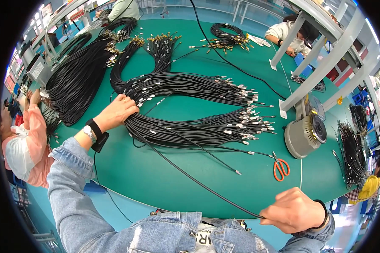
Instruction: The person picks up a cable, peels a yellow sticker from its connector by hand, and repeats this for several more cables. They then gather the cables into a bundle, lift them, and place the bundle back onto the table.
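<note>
A thick bundle of black cables lies bent on the green table, its ends fitted with white labels and metal connectors pointing right. My left hand is closed on the bundle at its bend. One single black cable runs from that bundle down to the right, pulled out fairly straight. Near the table's front edge, my right hand is closed around its end; the tip is hidden in the fingers. Orange-handled scissors lie on the table beyond my right hand, blades slightly apart.
More cable bundles lie at the far left, with a coil at the back. A grey round device and metal frame legs stand at the right. Co-workers sit left and far right.
</note>
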Motion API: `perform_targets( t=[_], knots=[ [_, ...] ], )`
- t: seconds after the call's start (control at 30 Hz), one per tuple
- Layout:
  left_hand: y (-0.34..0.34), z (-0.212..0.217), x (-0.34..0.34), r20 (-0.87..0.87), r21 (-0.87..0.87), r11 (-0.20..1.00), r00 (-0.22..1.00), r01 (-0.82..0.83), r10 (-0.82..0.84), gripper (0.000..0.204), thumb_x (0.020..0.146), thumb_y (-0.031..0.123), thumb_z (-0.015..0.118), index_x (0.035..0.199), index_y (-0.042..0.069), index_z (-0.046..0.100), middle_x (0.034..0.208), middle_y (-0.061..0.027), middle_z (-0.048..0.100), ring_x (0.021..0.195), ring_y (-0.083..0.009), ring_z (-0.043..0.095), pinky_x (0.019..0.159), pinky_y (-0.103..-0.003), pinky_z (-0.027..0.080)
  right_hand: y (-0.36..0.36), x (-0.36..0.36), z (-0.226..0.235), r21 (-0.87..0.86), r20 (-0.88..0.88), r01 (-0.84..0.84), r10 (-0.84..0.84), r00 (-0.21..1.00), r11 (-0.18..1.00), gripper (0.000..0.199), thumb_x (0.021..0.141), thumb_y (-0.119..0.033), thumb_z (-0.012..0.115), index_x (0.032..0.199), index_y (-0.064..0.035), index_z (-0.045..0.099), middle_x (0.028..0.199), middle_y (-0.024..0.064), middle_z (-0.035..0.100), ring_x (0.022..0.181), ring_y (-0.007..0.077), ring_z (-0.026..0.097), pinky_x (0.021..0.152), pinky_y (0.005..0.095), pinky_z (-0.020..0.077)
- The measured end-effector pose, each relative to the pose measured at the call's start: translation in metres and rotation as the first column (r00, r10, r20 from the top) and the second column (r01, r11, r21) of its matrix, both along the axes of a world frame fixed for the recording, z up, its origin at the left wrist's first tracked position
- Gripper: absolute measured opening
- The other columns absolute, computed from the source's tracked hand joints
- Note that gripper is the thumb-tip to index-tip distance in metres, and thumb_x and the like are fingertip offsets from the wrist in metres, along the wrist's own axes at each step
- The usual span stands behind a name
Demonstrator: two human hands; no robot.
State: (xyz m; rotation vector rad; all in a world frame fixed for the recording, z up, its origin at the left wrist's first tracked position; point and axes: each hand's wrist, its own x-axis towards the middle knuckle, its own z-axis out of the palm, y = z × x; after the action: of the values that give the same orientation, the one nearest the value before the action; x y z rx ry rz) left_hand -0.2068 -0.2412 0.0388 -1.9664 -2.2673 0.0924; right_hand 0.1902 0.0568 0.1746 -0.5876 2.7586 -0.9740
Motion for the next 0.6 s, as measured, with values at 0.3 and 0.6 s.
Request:
perform_targets(
  t=[0.3, 0.6],
  knots=[
    [0.002, 0.042, 0.000, -0.193, -0.041, 0.997, 0.979, 0.058, -0.065, 0.035, 0.067, 0.008, 0.065, 0.100, 0.009, 0.055, 0.101, -0.0066, 0.053, 0.100, -0.0256, 0.050, 0.096, -0.039, 0.035, 0.056, -0.014, -0.100, 0.285, 0.022, 0.321, -0.341, 0.940, 0.903, 0.010, 0.082, -0.014, 0.060, 0.085, -0.0051, 0.058, 0.065, 0.0115, 0.057, 0.062, 0.0336, 0.057, 0.055, 0.0413, 0.0430],
    [0.023, 0.055, 0.072, 0.294, -0.223, 0.974, 0.951, -0.026, 0.093, 0.107, 0.053, 0.039, 0.083, 0.141, 0.011, 0.028, 0.140, -0.0175, 0.032, 0.130, -0.0325, 0.032, 0.107, -0.046, 0.026, 0.051, -0.046, -0.144, 0.426, -0.156, 0.369, -0.335, 0.929, 0.826, 0.025, 0.080, -0.015, 0.063, 0.102, -0.0045, 0.056, 0.102, 0.0107, 0.058, 0.098, 0.0283, 0.054, 0.083, 0.0418, 0.0409]
  ],
)
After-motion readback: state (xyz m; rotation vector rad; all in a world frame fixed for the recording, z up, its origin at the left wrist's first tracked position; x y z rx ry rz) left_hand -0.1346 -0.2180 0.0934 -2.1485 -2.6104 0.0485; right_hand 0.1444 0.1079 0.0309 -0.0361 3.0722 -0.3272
